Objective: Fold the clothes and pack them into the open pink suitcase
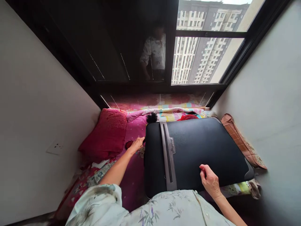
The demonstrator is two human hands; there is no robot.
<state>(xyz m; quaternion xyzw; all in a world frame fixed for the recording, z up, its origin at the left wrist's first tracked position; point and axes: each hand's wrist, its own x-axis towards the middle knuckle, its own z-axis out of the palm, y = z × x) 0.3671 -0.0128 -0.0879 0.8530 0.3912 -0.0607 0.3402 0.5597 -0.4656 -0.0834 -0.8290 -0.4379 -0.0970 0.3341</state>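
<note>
Dark case (pixel 195 150) lies flat on bedding by the window (pixel 207 59); grey strip (pixel 168 157) w/ a zip runs down its L part; tab (pixel 173 146) on the strip bears a short word in script, turned sideways, too small to read for sure; can't make out any other lettering.

L hand (pixel 138 144) is at the case's L edge, fingers bent round it & gripping, prob. at a side handle, tips hidden; R hand (pixel 209 180) is over the near R part of the case, fingers curled in loosely, nothing in them; can't tell if it touches the lid.

Surface: pink sheet (pixel 134 166) w/ pale dots, L of the case; deep-pink cushion (pixel 105 131) in the far L corner; multicoloured quilt (pixel 170 115) along the sill; black fluffy thing (pixel 151 117) & red item (pixel 188 117) just behind the case; brown roll (pixel 237 138) btwn case & R wall (pixel 270 88).

Room: plain L wall (pixel 35 94) w/ a socket (pixel 54 148); dark frame (pixel 171 62); tall bldg (pixel 195 18) outside; dark pane at L gives a dim reflection (pixel 155 51) of a person in a pale top; wearer's shirt (pixel 169 208), pale w/ bamboo-like print, is close to the case's near edge.
</note>
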